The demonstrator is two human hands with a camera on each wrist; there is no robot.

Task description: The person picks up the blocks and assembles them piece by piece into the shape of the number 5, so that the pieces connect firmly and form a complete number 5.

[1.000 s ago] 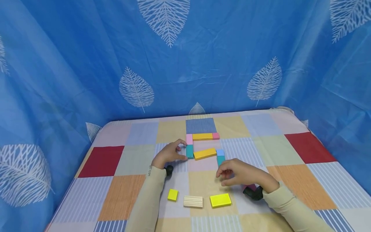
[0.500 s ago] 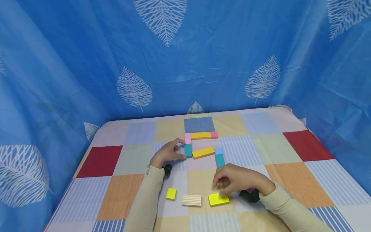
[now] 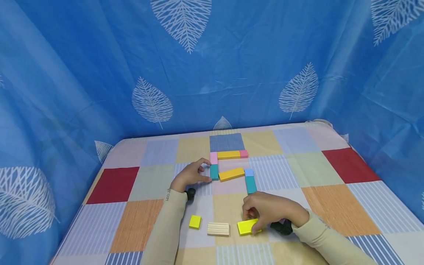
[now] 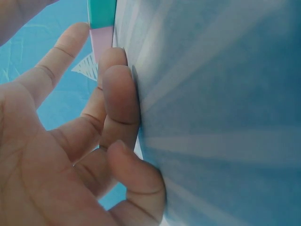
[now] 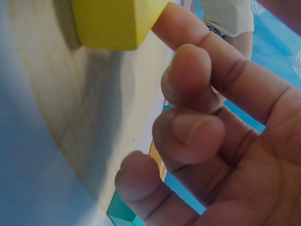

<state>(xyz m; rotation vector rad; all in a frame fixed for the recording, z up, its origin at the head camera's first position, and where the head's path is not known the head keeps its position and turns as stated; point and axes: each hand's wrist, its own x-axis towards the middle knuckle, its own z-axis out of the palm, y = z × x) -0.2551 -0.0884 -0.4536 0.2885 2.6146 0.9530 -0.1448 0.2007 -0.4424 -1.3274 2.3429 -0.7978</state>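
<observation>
In the head view my left hand (image 3: 190, 174) rests at the left side of a teal block (image 3: 214, 172), index fingertip near its far end and thumb by its near end. The left wrist view shows that index fingertip right at the seam between the teal block and a pink block (image 4: 102, 41), the other fingers loosely curled over the cloth. My right hand (image 3: 273, 209) pinches a bright yellow rectangular block (image 3: 246, 227) lying near the front, thumb on its near side and index finger at its far side. Its remaining fingers curl under the palm.
An orange-yellow block (image 3: 228, 155) and a rose block (image 3: 243, 154) continue the row at the back. A slanted orange-yellow block (image 3: 232, 174), a light blue block (image 3: 248, 172) and another teal block (image 3: 250, 184) lie nearer. A ridged wooden block (image 3: 218, 229) and small yellow block (image 3: 195, 222) lie in front.
My right hand has come down toward the front from beside the right teal block and taken hold of the yellow rectangular block. The left hand stays by its teal block.
</observation>
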